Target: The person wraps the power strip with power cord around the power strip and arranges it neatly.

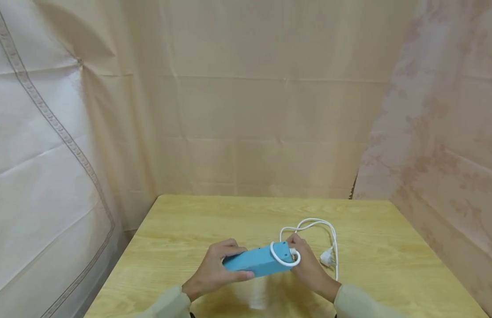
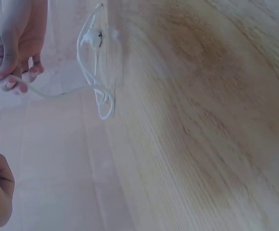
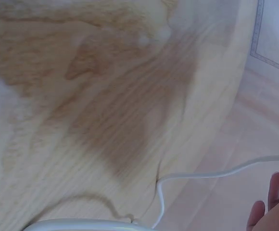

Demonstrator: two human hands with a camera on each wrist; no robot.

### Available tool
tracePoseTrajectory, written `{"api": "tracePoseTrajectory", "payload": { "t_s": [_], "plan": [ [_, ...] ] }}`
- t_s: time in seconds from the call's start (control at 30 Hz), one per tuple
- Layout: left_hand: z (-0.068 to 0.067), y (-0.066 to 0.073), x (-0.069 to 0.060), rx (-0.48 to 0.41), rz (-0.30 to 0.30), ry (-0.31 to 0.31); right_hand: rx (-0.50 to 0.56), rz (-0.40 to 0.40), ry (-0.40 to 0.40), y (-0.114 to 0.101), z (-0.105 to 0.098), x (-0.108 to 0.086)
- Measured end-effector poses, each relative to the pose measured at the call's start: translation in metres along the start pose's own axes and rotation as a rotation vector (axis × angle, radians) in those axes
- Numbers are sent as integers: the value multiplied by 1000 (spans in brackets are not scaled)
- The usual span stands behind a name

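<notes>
While left grip (image 1: 217, 267) clasps blue box (image 1: 250, 261), right grip (image 1: 311, 269) apparently pinches white cord (image 1: 336, 265). Plug (image 1: 327, 257) lies toward worktop's (image 1: 389, 256) right edge.

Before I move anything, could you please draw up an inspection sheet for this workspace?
Surface: table, pale wood grain, shadows on it.
Job's things: blue block, held above the table; white plug, lying to the block's right.
Clutter: nothing seen.
Grips: left grip holds the block's left end, thumb on the near side; right grip pinches the white cable by the block's right end.
Cables: the white cable loops against the block's right end and lies in loose curves near the plug, which is in no socket.
Surroundings: beige cloth behind, floral cloth at the right, pale cloth with a patterned band at the left.
</notes>
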State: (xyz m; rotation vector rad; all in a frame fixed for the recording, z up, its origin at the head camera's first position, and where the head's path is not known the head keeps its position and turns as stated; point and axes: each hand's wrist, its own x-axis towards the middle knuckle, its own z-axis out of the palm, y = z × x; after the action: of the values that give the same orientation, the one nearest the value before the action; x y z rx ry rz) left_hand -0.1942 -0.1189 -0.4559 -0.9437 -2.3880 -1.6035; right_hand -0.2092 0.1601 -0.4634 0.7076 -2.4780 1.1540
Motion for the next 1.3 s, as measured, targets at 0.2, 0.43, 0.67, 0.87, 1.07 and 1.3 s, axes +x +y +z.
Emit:
{"api": "tracePoseTrajectory", "payload": {
  "t_s": [0.2, 0.43, 0.67, 0.87, 1.07, 1.3],
  "plan": [
    [4, 3, 4, 5, 25, 85, -22, 6, 12, 1, 4, 2],
    [6, 6, 7, 44, -13, 194, -4, -107, -79, -1, 6, -3],
    [8, 7, 10, 99, -44, 291, -100, -122, -88, -7, 3, -3],
    [11, 6, 7, 156, -41, 320, -139, -56, -132, -11, 0, -9],
    [11, 5, 9, 241, -33, 325, -183, -81, -115, -13, -3, -12],
    [4, -5, 1, 346, -133, 382, -179, -230, -85, -10, 1, -19]
  ]
}}
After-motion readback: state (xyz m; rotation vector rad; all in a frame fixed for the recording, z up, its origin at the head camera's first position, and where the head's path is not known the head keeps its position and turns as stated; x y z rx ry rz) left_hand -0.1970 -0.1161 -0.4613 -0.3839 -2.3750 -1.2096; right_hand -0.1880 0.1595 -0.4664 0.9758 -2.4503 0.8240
